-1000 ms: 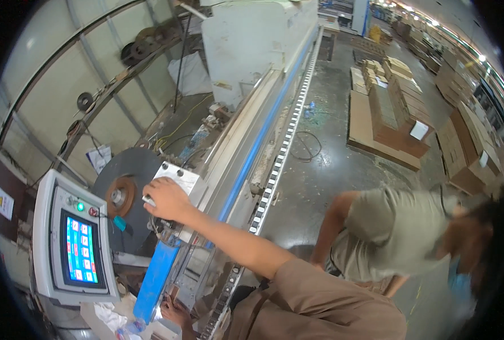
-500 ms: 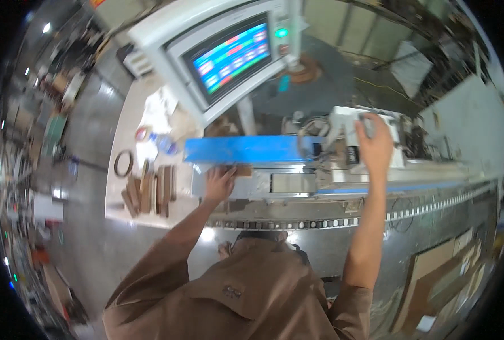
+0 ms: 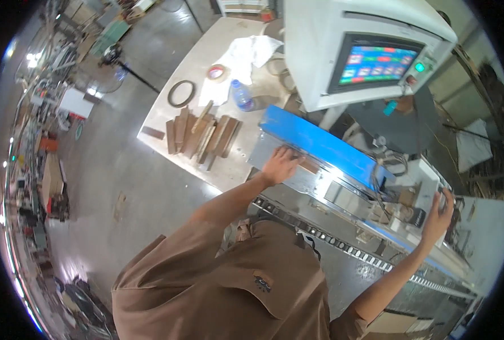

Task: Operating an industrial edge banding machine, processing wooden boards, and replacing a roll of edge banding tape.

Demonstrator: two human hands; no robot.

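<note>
Mid-frame, your left hand (image 3: 282, 165) half-curls at the brown strip (image 3: 310, 165); steady that flat! Far right, your right hand (image 3: 440, 214) curls too; can't tell either's grip.

The guard (image 3: 320, 144) was bright blue, the short strip (image 3: 310, 166) reddish brown, and the heaped strips (image 3: 205, 136) mixed browns. Red, green and white blocks patterned the blue screen (image 3: 377, 61) in its white console (image 3: 311, 62). The chain (image 3: 348, 247) alternated black and pale, perhaps white, though blurred.
</note>
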